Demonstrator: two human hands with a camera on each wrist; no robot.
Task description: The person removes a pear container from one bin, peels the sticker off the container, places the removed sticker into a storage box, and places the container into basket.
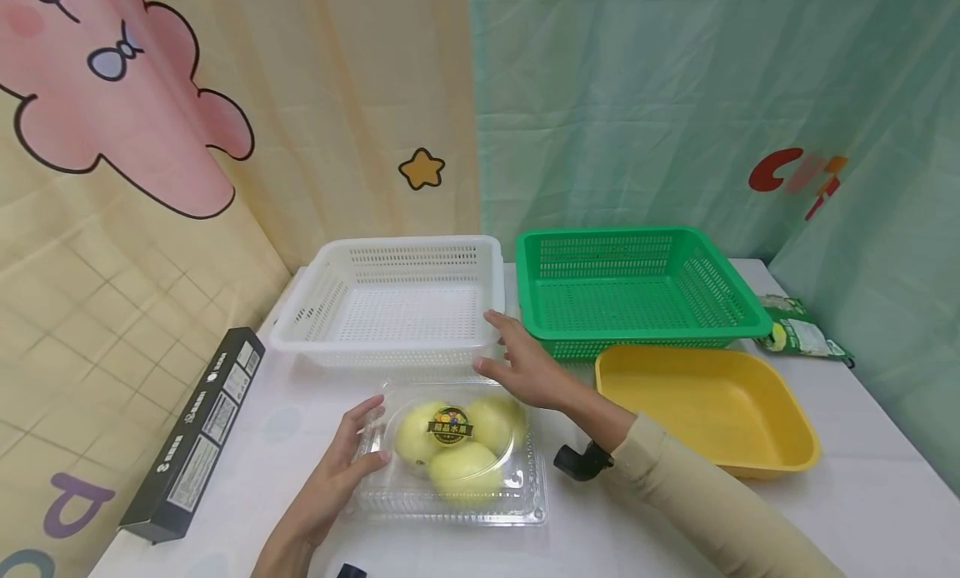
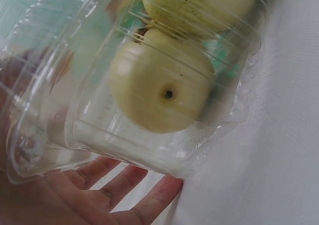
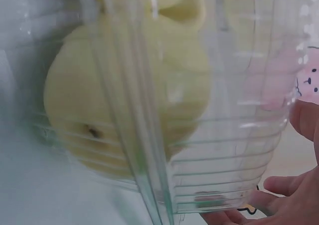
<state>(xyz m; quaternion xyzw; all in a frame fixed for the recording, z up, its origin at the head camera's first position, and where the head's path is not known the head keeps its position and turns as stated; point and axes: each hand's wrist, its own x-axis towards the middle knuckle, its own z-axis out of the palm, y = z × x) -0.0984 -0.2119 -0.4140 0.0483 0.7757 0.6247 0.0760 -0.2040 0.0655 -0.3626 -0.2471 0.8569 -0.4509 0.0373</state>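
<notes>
A clear plastic clamshell box [image 1: 397, 499] lies on the white table [image 1: 885, 511] in front of me. It holds three pale yellow-green fruits [image 1: 463, 471] under a dark round label [image 1: 450, 426]. My left hand [image 1: 372, 432] touches the box's left side, fingers nearly straight. In the left wrist view that hand [image 2: 144, 195] lies flat beside the box [image 2: 60, 135], with one fruit [image 2: 159, 85] seen close up. My right hand [image 1: 491, 341] hovers with spread fingers at the box's far right corner. The right wrist view shows its fingers [image 3: 294, 195] beside the box wall [image 3: 234, 150].
A white basket [image 1: 397, 303] and a green basket [image 1: 637, 286] stand side by side at the back. A yellow tray [image 1: 705, 403] sits to the right, a green packet [image 1: 802, 332] behind it. A long black box [image 1: 195, 436] lies at the left edge.
</notes>
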